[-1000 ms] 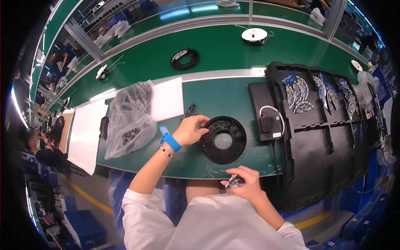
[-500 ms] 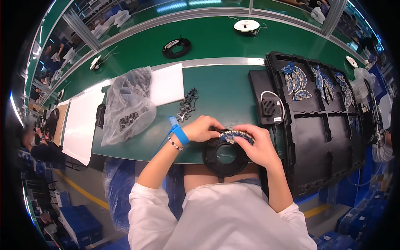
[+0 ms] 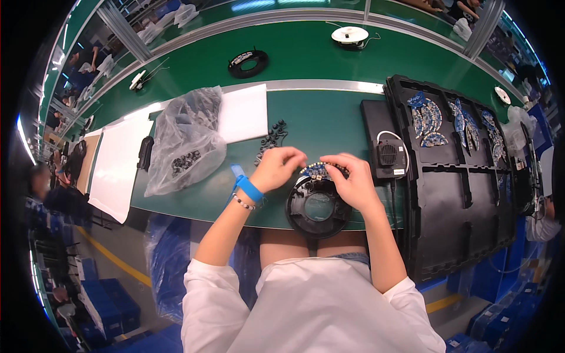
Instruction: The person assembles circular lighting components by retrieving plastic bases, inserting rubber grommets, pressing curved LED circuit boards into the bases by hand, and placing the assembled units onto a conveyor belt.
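My right hand pinches a curved blue circuit board, lined with small pale parts, between thumb and fingers. The board is over the far side of a black plastic ring, which rests at the table's near edge. Whether the board touches the ring cannot be told. Just off the board's left end is my left hand, its thumb and fingertips drawn together; anything between them is too small to make out. A blue strap and a beaded bracelet circle the left wrist. Small black parts lie beyond that hand.
To the right, a black compartment tray holds several curved blue boards. A black boxy device with a cable stands beside it. Leftward are a clear bag of black parts and a white foam sheet. Another ring lies farther back.
The board has tipped so more of its component face shows. My left hand has drawn back from its left end, fingertips lifted. My right hand has shifted slightly away from me with the board.
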Demonstrator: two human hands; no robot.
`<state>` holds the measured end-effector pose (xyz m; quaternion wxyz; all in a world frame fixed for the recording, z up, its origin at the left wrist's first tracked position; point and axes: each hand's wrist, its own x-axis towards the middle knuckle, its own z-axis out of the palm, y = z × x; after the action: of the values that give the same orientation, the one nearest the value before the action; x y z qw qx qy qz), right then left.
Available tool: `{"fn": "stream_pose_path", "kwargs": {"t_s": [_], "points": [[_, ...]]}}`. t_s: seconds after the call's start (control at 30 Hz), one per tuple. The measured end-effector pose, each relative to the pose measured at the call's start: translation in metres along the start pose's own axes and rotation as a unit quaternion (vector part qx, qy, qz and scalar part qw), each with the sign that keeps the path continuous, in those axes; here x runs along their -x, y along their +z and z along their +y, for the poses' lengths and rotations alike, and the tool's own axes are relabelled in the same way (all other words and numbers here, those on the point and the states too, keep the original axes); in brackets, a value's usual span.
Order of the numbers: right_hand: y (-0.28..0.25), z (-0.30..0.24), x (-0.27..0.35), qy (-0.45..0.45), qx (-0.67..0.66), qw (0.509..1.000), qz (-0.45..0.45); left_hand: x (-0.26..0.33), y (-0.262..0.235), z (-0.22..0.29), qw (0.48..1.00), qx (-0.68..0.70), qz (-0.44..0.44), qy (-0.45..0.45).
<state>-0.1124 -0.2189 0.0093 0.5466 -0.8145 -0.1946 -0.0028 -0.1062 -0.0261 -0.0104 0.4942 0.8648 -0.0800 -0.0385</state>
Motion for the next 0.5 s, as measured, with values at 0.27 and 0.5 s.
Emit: {"fn": "stream_pose_path", "kwargs": {"t_s": [0.27,0.5], "points": [[0.003,0.006,-0.013,0.146,0.016,0.984,-0.101,0.015,-0.007,0.027,0.997,-0.053,-0.035,0.05],[0.001,0.015,-0.023,0.101,0.011,0.979,-0.177,0.017,0.002,0.021,0.985,-0.12,-0.002,0.12]]}}
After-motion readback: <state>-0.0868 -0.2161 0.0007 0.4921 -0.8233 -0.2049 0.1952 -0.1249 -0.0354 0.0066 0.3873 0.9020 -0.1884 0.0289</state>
